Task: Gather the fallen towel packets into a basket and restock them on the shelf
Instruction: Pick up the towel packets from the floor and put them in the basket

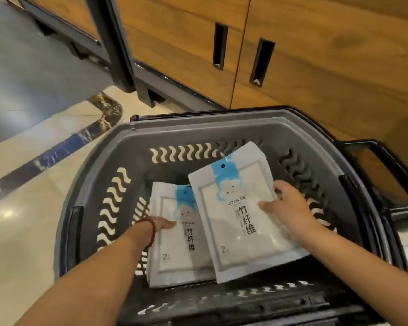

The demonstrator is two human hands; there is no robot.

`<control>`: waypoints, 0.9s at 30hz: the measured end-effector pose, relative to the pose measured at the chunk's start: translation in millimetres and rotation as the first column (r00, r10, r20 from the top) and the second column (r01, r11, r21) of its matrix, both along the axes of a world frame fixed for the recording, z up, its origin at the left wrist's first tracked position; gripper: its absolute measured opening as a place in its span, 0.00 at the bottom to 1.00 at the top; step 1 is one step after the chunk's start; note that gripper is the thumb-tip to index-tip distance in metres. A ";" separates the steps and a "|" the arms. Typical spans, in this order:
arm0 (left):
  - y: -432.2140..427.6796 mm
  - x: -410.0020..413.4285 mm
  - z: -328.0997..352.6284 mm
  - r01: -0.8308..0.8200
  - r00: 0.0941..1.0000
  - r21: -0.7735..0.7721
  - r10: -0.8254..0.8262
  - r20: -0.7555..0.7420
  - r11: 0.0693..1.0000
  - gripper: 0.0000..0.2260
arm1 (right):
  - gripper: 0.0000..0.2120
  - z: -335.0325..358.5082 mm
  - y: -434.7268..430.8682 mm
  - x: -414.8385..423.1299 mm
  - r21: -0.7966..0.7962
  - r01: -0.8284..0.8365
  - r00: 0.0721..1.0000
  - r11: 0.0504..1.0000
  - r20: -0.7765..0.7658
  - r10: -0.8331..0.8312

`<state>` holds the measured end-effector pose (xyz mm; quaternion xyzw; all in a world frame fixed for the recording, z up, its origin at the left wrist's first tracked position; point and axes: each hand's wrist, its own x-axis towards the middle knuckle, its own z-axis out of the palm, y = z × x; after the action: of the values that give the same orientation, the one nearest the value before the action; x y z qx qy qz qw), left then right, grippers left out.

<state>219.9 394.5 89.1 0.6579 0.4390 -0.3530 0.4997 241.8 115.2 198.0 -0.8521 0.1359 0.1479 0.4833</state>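
Note:
A grey plastic basket [222, 131] stands on the floor below me. Inside it lies a stack of white towel packets with a blue cloud label [172, 260]. My left hand [163, 224], a red bead bracelet on its wrist, grips the left edge of this stack with the thumb on top. Another white towel packet [236, 234] is tilted up over the stack's right side. My right hand [285, 203] holds it by its right edge, thumb across the front and fingers behind.
Wooden cabinet doors [327, 67] with black recessed handles stand just behind the basket. A dark metal shelf post [118, 43] rises at left. The basket's black handle [386, 161] sticks out to the right. Shiny tiled floor [21, 220] spreads to the left.

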 end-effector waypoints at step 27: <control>59.4 -23.6 138.1 0.178 0.573 0.982 -0.818 -0.050 0.064 0.32 | 0.14 -105.4 110.5 -2.4 -0.271 -0.590 0.753 0.761 -0.524 0.398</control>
<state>196.3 454.0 227.2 0.9917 0.1179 0.0132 -0.0502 239.4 225.6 92.6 -0.8842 0.0326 0.4268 0.1867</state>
